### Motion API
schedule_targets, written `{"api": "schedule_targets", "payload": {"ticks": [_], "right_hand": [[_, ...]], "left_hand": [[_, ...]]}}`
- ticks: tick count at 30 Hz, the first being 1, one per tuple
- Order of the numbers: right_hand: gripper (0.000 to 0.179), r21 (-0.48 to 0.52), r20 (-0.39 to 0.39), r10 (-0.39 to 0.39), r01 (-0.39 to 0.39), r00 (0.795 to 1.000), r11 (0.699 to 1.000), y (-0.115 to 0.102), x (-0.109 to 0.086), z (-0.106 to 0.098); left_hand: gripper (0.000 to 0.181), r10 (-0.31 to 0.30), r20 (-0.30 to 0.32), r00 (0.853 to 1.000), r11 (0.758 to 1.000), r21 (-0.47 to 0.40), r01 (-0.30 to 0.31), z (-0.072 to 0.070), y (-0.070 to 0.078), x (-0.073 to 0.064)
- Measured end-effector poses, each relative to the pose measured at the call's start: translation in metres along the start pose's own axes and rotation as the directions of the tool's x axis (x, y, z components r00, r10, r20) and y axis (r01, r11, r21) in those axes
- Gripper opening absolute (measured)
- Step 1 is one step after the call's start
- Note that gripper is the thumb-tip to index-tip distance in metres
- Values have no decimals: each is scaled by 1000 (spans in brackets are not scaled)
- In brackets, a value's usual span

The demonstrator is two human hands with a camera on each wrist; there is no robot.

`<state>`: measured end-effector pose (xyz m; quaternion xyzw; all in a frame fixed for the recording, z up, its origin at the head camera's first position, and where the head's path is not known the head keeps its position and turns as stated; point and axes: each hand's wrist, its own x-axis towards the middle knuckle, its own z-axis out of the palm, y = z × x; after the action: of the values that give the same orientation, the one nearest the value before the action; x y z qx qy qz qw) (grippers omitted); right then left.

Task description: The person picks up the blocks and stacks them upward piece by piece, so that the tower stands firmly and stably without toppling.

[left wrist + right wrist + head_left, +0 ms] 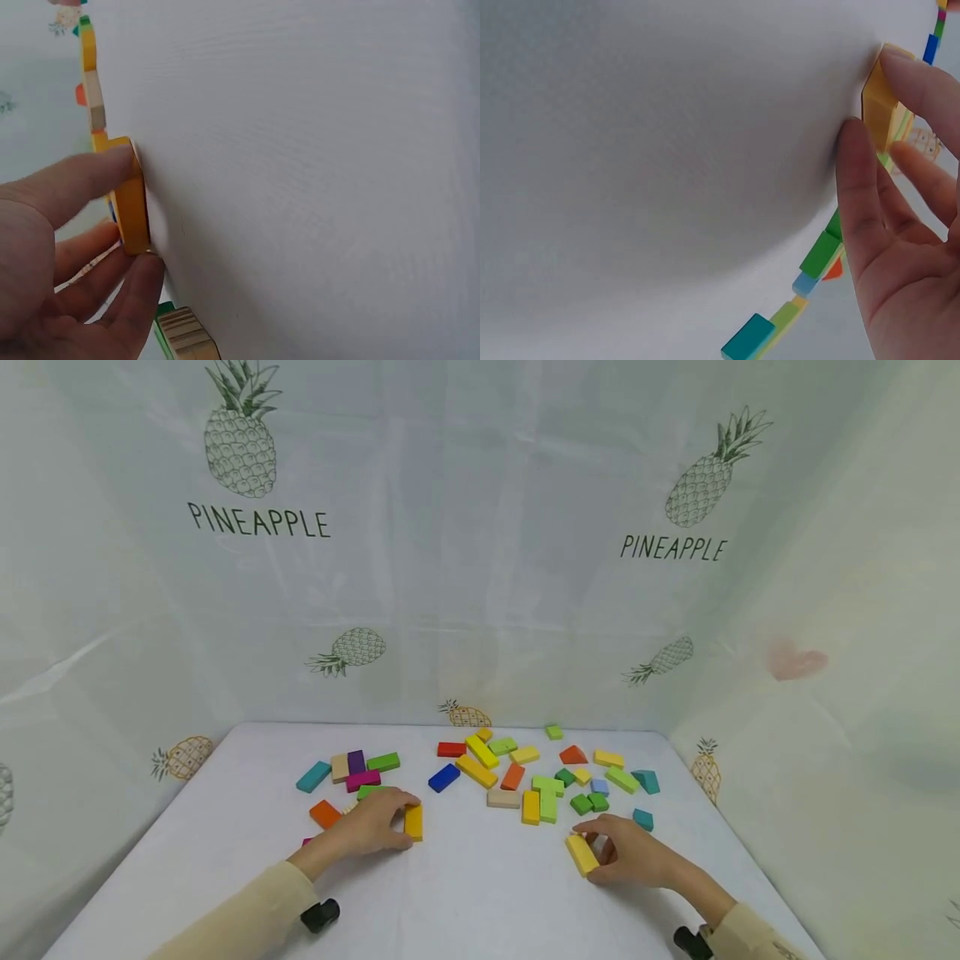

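My left hand (372, 823) pinches an orange-yellow wooden block (414, 823) lengthwise, thumb at its near end and fingertips at the far end. In the left wrist view, that block (132, 202) sits right at the white cloth. On the right side, my right hand (630, 850) holds a paler yellow block (582, 855) by its two ends, thumb near and fingers far. The right wrist view shows this yellow block (881, 105) slanted close to the cloth, between thumb and fingertips. Part of a green block (370, 792) is covered by my left hand.
Several coloured blocks spread across the white table (480, 902). Left are a teal block (313, 777) and an orange block (326, 814). A blue block (444, 778), a beige block (503, 798) and another yellow block (530, 808) lie between the hands. A pineapple-print curtain (480, 568) hangs behind.
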<state>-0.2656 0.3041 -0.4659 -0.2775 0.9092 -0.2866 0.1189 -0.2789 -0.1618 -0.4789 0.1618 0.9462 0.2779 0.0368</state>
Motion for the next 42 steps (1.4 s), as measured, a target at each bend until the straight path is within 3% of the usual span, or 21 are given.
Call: {"api": "schedule_targets", "payload": {"ticks": [7,19,31,42], "right_hand": [[57,-1,1,31,-31,1000,1000,-6,4,5],[58,1,-10,18,-17,1000,1000,-17,14,16],[55,-12,-49,-5,5,999,1000,-48,39,40],[55,-5,-93,-19,19,995,1000,-71,63,59]], "left_hand": [[59,17,5,1000,1000,-20,-16,-1,5,-3],[55,32,-8,999,997,-72,-32,4,4,-5],[55,51,40,998,990,-137,-45,12,14,-9],[56,27,25,999,985,-168,-22,19,21,-11]]}}
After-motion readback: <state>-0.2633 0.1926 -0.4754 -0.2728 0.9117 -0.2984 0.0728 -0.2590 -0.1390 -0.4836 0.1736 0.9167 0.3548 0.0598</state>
